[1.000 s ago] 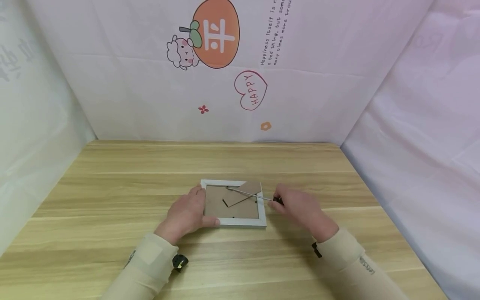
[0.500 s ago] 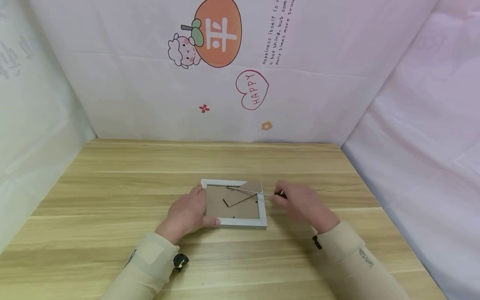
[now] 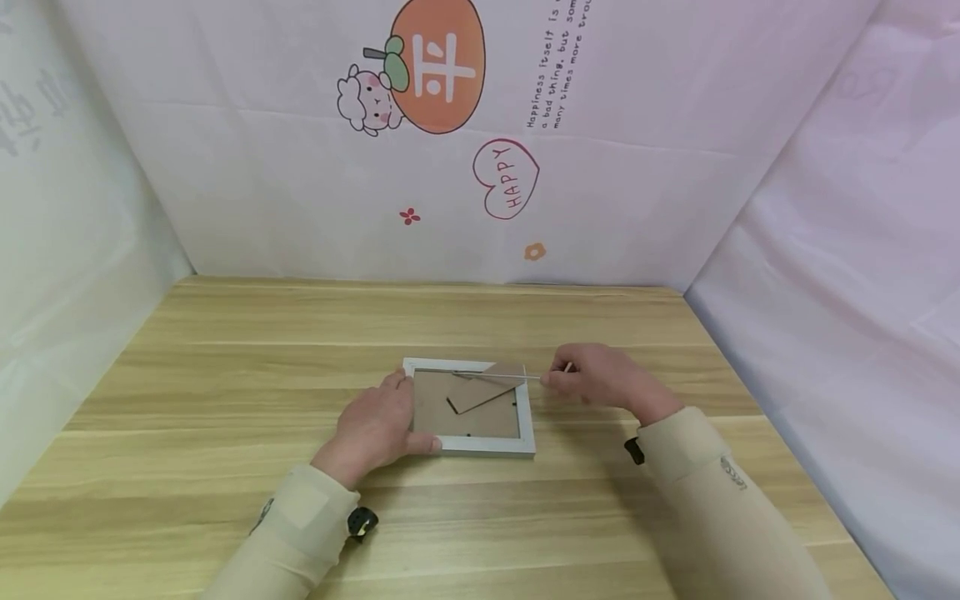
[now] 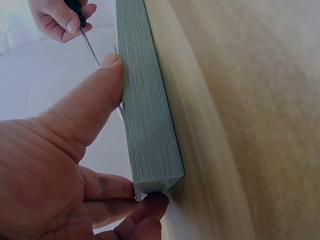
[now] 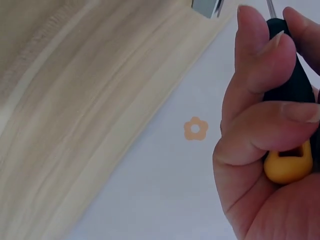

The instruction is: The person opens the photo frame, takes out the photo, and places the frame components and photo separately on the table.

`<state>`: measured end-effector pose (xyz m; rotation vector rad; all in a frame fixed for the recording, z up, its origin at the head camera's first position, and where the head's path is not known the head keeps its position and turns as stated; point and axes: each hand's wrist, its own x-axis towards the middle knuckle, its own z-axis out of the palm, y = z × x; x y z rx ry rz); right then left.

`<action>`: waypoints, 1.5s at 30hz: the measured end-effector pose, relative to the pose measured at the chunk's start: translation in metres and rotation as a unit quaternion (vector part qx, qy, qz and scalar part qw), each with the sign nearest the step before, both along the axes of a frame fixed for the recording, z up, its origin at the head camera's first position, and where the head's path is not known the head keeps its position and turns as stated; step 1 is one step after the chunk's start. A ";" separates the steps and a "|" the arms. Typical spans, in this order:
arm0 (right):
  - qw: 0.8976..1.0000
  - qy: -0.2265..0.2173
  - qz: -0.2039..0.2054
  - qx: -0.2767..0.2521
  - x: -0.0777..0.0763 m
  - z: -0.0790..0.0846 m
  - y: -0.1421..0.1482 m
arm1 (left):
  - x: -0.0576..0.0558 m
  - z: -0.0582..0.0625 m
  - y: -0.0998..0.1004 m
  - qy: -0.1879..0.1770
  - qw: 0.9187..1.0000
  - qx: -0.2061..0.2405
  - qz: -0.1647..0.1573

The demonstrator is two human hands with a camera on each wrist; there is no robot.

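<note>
Right hand point(image 3: 603, 379) around screwdriver handle point(image 5: 288, 84)

At the upper centre, the white backdrop point(image 3: 300, 217) bore "HAPPY" in a red heart point(image 3: 506, 178), "平" on an orange fruit point(image 3: 441, 67) and lines point(image 3: 555, 75) beginning "Happiness itself is". The right sleeve's point(image 3: 723, 500) lettering point(image 3: 733, 472) was illegible.

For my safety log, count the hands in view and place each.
2: the left hand grips the picture frame at its left end; the right hand holds a screwdriver that reaches over the frame. No other hand shows.
</note>
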<state>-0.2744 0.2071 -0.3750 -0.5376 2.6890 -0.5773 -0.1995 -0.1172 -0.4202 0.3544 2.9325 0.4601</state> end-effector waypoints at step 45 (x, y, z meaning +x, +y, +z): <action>0.989 0.141 0.004 0.035 0.022 0.000 -0.006 | 0.000 0.008 0.011 0.010 0.999 -0.045 -0.007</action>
